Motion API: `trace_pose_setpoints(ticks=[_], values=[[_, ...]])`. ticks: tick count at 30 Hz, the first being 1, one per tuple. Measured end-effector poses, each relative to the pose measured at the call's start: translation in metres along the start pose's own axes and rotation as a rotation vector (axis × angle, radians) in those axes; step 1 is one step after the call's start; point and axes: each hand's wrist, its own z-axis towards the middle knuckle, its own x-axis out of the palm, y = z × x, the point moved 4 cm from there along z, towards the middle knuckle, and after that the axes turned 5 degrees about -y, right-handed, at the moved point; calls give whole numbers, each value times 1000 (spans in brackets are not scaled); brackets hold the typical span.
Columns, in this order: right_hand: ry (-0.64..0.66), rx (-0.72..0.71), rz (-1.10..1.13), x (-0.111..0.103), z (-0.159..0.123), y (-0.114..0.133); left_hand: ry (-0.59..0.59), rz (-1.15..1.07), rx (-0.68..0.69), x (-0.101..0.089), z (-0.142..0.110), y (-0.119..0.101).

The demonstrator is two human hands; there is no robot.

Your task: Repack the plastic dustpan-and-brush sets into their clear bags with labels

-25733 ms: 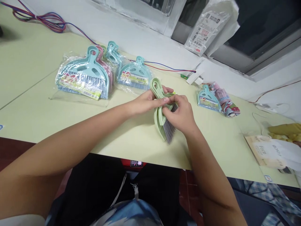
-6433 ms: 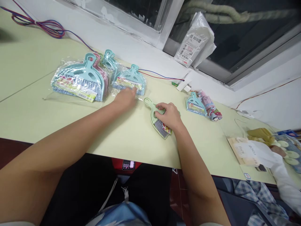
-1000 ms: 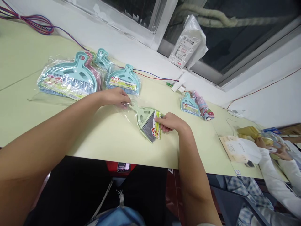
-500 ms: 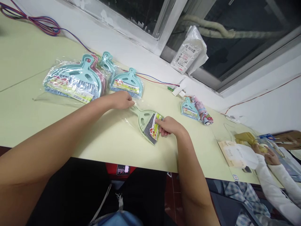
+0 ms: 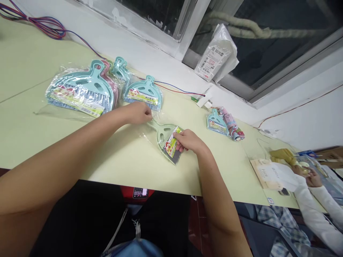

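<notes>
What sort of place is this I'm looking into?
Probably a small workroom: bagged dustpan sets are grouped on a long pale table, and a co-worker's hands are handling something farther along, off to the right.

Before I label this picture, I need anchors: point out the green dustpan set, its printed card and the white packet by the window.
Green dustpan set (image 5: 164, 134): head view, plastic between two slots.
Printed card (image 5: 170, 143): head view, middle of its face.
White packet (image 5: 211, 61): head view, printed front.
</notes>
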Motion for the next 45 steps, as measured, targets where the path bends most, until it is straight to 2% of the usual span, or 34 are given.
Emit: trace_pose_setpoints(ticks=[11, 22, 29, 39, 45], values=[[3, -10, 64, 4, 7, -3, 44, -40, -11, 2, 3, 4], [44, 19, 92, 0, -3, 1, 172, -302, -75, 1, 3, 19], [16, -5, 80, -3, -10, 8, 88, -147, -105, -2, 0, 5], [-40, -125, -100, 3, -14, 17, 39, -138, -111, 6, -3, -8], [-12, -74, -25, 4, -15, 15, 37, -150, -113, 7, -4, -9]])
